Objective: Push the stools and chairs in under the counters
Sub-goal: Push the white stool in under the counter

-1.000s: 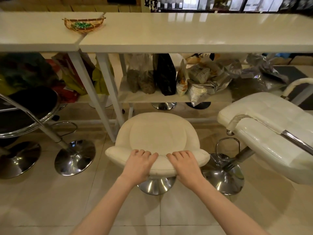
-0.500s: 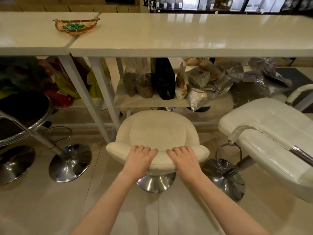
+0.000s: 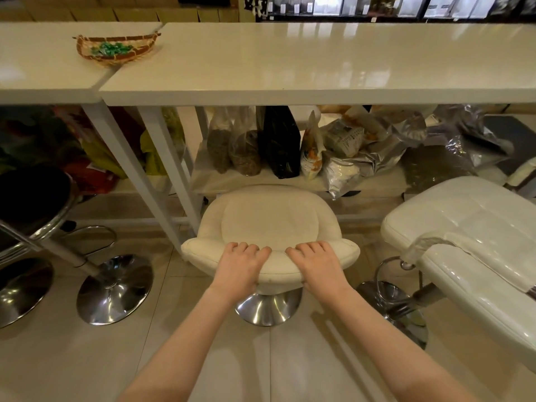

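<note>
A cream padded stool (image 3: 269, 221) on a chrome pedestal base (image 3: 268, 307) stands in front of the long white counter (image 3: 319, 62). Its far edge reaches the low shelf under the counter. My left hand (image 3: 239, 266) and my right hand (image 3: 317, 266) both grip the stool's low curved backrest, fingers curled over the top. A white padded chair (image 3: 464, 236) stands tilted at the right, out from the counter. At the left edge is a black round stool (image 3: 32, 195) with a chrome ring.
White counter legs (image 3: 162, 175) stand just left of the cream stool. The low shelf (image 3: 261, 181) holds several bags. A wicker basket (image 3: 116, 49) with green items sits on the left counter (image 3: 43, 68). Two chrome bases (image 3: 114, 288) rest on the tiled floor at left.
The cream stool has slid forward toward the counter with both hands on its backrest, and my view has moved closer to the counter.
</note>
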Tool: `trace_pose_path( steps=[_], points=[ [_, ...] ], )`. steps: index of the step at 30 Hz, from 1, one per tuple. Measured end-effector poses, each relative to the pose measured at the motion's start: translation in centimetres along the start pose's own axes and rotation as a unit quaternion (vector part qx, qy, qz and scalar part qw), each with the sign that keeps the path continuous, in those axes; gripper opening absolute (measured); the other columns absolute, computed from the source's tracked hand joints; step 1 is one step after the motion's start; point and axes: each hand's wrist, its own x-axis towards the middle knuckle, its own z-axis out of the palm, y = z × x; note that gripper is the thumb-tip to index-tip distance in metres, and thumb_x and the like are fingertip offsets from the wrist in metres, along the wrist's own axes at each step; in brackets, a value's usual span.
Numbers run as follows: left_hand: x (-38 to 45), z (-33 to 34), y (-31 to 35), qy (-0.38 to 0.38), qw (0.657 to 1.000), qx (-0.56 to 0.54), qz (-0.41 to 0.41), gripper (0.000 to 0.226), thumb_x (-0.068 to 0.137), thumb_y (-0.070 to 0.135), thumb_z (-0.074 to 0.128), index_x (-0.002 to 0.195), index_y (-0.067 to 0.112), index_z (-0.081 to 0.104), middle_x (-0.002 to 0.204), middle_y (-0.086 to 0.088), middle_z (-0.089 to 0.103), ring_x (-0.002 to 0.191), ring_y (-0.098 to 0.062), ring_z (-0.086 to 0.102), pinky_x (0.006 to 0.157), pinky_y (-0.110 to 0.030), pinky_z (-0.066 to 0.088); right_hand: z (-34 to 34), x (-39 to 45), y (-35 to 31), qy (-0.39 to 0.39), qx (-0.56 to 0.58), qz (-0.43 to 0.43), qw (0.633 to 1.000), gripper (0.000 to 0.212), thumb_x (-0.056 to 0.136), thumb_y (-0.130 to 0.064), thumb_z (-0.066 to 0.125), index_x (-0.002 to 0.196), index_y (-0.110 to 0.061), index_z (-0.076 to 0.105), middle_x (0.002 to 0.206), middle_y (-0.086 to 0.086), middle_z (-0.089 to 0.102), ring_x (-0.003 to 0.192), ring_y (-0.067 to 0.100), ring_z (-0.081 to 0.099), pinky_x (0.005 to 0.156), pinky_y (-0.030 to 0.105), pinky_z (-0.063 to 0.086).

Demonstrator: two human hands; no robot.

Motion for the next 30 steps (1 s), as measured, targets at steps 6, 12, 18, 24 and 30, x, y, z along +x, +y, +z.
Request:
trace_pose_path(
  steps=[6, 12, 18, 24, 30],
  points=[
    [2.0, 0.1, -0.8, -0.005, 1.000, 0.001, -0.003, 0.071, 0.029, 0.025, 0.082, 0.097, 0.020, 0.064, 0.071, 0.003, 0.066, 0.060, -0.020, 0.062, 0.058, -0.033, 0.048, 0.2, 1.9, 1.3, -0.002, 0.001, -0.005, 1.000, 0.060, 0.044, -0.009, 0.078, 0.100, -0.017, 0.061, 0.081, 0.003, 0.065, 0.070, 0.024, 0.060, 0.067, 0.035, 0.050],
    [3.7, 0.3, -1.3, -0.009, 1.000, -0.015, 0.003, 0.074, 0.025, 0.027, 0.084, 0.096, 0.019, 0.063, 0.070, 0.002, 0.065, 0.059, -0.020, 0.061, 0.057, -0.031, 0.047, 0.0, 3.3, 2.4, -0.011, 0.010, -0.005, 1.000, 0.057, 0.046, -0.010, 0.078, 0.100, -0.018, 0.062, 0.083, 0.002, 0.066, 0.073, 0.024, 0.061, 0.069, 0.036, 0.051],
    [4.5, 0.4, -2.0, -0.005, 1.000, -0.025, 0.014, 0.076, 0.025, 0.029, 0.084, 0.098, 0.019, 0.062, 0.071, 0.002, 0.066, 0.060, -0.020, 0.062, 0.056, -0.032, 0.047, 0.1, 4.2, 2.7, -0.006, 0.014, -0.013, 1.000, 0.056, 0.047, -0.014, 0.079, 0.099, -0.018, 0.062, 0.083, 0.003, 0.067, 0.072, 0.023, 0.063, 0.070, 0.035, 0.052],
    [4.9, 0.4, -2.3, 0.002, 0.999, -0.030, 0.014, 0.073, 0.028, 0.026, 0.084, 0.098, 0.019, 0.063, 0.072, 0.001, 0.067, 0.062, -0.020, 0.062, 0.057, -0.033, 0.048, 0.2, 4.6, 3.0, -0.001, 0.011, -0.016, 1.000, 0.060, 0.043, -0.013, 0.078, 0.100, -0.018, 0.061, 0.083, 0.003, 0.067, 0.074, 0.024, 0.063, 0.071, 0.034, 0.051],
    [4.8, 0.8, -2.6, 0.009, 0.999, -0.027, 0.021, 0.070, 0.032, 0.023, 0.082, 0.099, 0.020, 0.063, 0.073, 0.002, 0.067, 0.063, -0.021, 0.062, 0.059, -0.032, 0.049, 0.1, 4.5, 2.4, -0.001, 0.012, -0.002, 1.000, 0.061, 0.043, -0.011, 0.078, 0.102, -0.018, 0.061, 0.084, 0.003, 0.066, 0.074, 0.024, 0.063, 0.071, 0.034, 0.051]
  ],
)
